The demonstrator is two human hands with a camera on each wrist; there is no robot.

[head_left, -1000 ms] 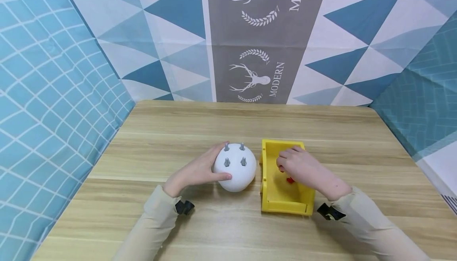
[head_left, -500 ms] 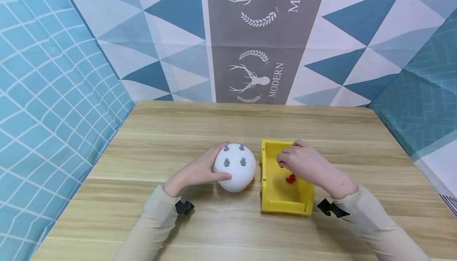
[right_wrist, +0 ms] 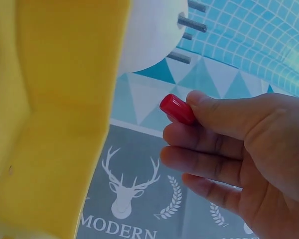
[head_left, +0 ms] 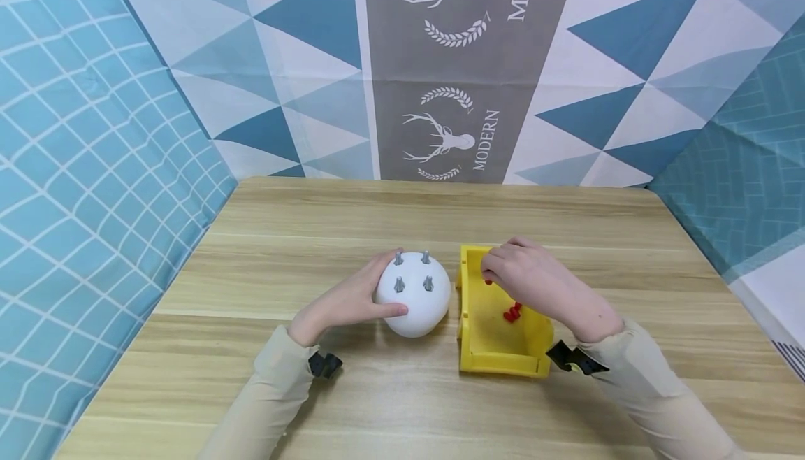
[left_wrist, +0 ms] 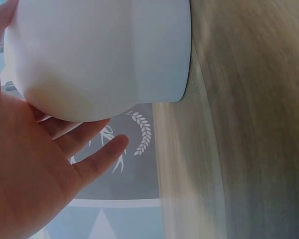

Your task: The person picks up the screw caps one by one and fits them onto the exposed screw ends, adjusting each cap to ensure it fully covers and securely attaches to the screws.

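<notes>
In the head view, two hands were working well apart above a wood-grain table (head_left: 402, 411). The left hand (head_left: 352, 300) held the side of a white dome (head_left: 416, 314), with its thumb in front and its fingers reaching around the far side. On the top of the dome stood four threaded metal bolts (head_left: 399, 285), arranged in two rows. Just to the right of the dome was a yellow plastic bin (head_left: 499, 345), and in it lay some small red pieces (head_left: 512, 312), close together. The right hand (head_left: 528, 279) was over this bin, and the tip of a red cap (head_left: 488, 282) showed under its fingers.

In the left wrist view, the white dome rested with its flat base on the table. The left hand was spread around the rounded part; whether every finger touched it, I could not tell.

In the right wrist view, the right hand pinched the red cap between thumb and forefinger, and its hollow end pointed away from the hand. The other fingers were bent loosely below. The wall of the yellow plastic bin filled the left side, and the dome with its bolts was seen behind, apart from the cap.
</notes>
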